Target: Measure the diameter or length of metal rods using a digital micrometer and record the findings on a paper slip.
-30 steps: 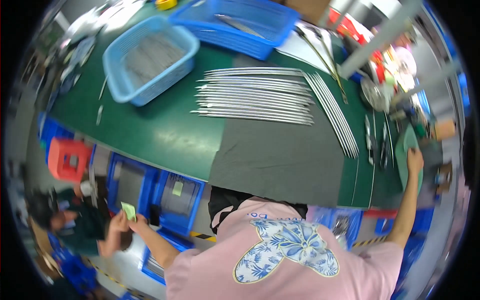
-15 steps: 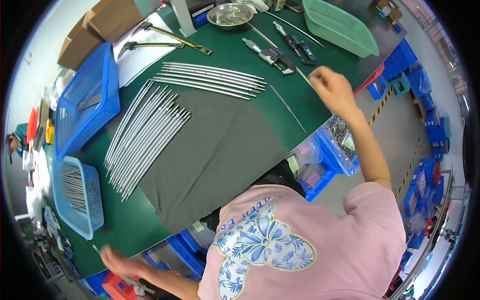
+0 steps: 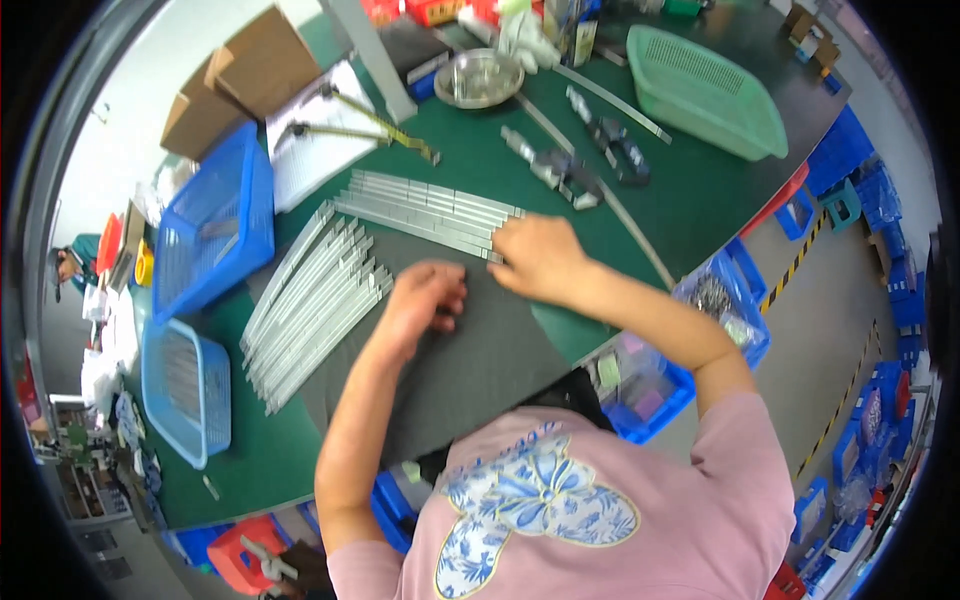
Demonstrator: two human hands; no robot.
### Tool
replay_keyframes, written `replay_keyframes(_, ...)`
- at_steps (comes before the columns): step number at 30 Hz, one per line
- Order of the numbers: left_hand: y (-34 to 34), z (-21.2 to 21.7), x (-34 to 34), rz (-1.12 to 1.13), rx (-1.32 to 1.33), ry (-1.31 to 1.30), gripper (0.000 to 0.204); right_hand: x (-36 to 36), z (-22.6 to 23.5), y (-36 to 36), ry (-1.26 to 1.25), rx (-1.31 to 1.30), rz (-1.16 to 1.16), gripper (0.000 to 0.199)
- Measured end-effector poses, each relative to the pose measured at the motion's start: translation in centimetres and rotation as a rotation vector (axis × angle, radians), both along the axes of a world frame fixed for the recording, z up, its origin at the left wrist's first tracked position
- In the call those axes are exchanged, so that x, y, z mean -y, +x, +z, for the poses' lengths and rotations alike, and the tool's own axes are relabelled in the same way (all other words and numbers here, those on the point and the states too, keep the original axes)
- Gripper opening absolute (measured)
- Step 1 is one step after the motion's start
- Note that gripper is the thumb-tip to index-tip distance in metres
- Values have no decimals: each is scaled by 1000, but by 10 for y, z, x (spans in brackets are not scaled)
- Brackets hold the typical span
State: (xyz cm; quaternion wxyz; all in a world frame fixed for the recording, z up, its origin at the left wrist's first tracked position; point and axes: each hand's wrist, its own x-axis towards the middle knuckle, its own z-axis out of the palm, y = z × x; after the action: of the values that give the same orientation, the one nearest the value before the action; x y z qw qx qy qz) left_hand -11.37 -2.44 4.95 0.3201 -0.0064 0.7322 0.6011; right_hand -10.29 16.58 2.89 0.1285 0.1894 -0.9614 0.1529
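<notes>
My right hand [image 3: 545,258] has its fingers bent down on the right-hand ends of a fanned row of silvery metal rods [image 3: 425,208]. The fingertips seem closed on a rod end; blur hides the exact grip. My left hand [image 3: 425,305] is raised over the dark grey cloth [image 3: 450,375], fingers loosely curled and apart, with nothing visible in them. Beside it, to the left, lies a second, denser bundle of metal rods [image 3: 310,315], slanting. A longer thin rod [image 3: 635,235] runs from the metal bowl past the micrometers toward my right forearm.
Two micrometers [image 3: 550,168] [image 3: 612,140], calipers [image 3: 365,130] and a metal bowl [image 3: 478,80] lie at the back. A green basket [image 3: 705,95] stands far right; blue baskets [image 3: 215,225] [image 3: 185,390] stand left. Blue bins [image 3: 725,300] sit beyond the table's right edge.
My left hand has come from the table's near-left edge to above the cloth. My right hand has moved left and down onto the rod row. The whole view has shifted slightly.
</notes>
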Motion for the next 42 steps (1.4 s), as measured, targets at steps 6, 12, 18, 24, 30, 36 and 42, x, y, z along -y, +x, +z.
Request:
replay_keyframes(6,2,-7,1,14,195,196,27,2,-1,8,-124,163,-29,20)
replay_keyframes(12,0,-20,-14,144,263,614,20,-1,38,39,-506,349,-52,16)
replay_keyframes(18,30,10,-20,139,-57,619,11,-54,47,29,-491,297,-100,17)
replay_keyframes(24,51,39,0,263,-300,653,13,-103,1,-42,-37,209,-418,45)
replay_keyframes(30,63,40,32,360,-276,819,13,-89,34,-47,91,183,-495,38)
replay_keyframes(36,69,35,37,419,-327,821,13,-68,22,-36,192,121,-280,32)
replay_keyframes(42,73,34,40,390,-361,820,15,-49,22,-42,87,125,-475,33)
